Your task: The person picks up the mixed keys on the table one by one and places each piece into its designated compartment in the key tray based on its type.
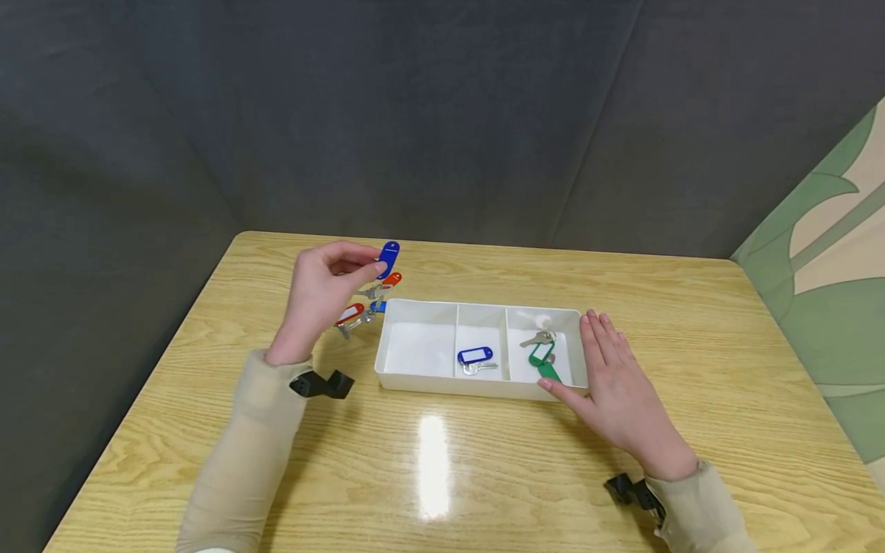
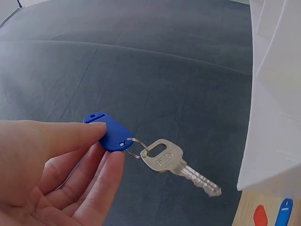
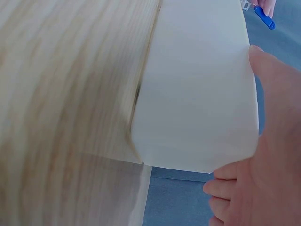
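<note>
Between thumb and fingertips, my left hand [image 1: 321,280] pinches a blue key tag [image 1: 389,257], raised above the table behind the tray's left end. From its ring hangs a silver key [image 2: 164,156], plain in the left wrist view. My right hand [image 1: 618,392] rests against the right end of a white tray [image 1: 449,384], fingers straight along the end wall and thumb at the front rim. The tray has three compartments. In the middle one lies a blue-tagged key [image 1: 475,355]; the right one holds green-tagged keys [image 1: 542,353]. The left one shows its bare bottom.
Beyond the tray's left end lie a red tag [image 1: 350,313], another red tag [image 1: 392,279] and a blue tag [image 1: 378,306], with keys among them. A dark curtain [image 1: 442,115] stands behind the wooden table [image 1: 525,476]. Patterned fabric [image 1: 843,322] hangs at the right.
</note>
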Motion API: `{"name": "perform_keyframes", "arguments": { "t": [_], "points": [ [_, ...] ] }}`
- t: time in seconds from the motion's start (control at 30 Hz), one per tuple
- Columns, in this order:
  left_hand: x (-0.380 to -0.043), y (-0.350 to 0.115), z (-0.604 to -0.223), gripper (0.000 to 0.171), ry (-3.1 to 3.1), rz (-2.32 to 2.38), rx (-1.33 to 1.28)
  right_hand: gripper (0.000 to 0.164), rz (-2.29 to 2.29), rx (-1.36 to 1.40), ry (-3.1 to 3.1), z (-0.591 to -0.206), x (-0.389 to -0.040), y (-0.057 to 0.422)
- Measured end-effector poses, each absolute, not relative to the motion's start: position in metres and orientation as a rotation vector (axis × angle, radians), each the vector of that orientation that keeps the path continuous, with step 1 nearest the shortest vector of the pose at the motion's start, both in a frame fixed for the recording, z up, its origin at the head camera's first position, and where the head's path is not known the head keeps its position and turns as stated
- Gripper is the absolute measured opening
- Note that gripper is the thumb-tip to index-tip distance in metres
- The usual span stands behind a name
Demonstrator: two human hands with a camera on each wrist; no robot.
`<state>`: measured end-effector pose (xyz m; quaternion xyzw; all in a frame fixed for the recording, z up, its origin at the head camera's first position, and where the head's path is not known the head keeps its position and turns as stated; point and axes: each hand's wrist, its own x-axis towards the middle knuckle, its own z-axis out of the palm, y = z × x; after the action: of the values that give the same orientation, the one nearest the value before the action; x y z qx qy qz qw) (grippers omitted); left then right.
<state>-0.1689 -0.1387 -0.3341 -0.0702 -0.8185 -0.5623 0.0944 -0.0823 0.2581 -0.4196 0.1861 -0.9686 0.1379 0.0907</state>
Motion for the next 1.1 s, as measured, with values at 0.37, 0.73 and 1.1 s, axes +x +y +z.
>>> {"name": "perform_keyframes", "arguments": {
  "t": [0.37, 0.73, 1.1],
  "points": [
    [-0.169, -0.128, -0.332, 0.02, -2.414, -1.728, -0.236, 0.105, 0.423, 0.542, -2.883, -0.42, -0.082, 0.259],
    [-0.165, -0.115, -0.332, 0.017, -2.443, -1.731, -0.249, 0.105, 0.42, 0.554, -2.866, -0.42, -0.081, 0.259],
    [-0.166, -0.106, -0.33, 0.018, -2.442, -1.744, -0.289, 0.105, 0.419, 0.548, -2.874, -0.42, -0.08, 0.259]
  ]
}}
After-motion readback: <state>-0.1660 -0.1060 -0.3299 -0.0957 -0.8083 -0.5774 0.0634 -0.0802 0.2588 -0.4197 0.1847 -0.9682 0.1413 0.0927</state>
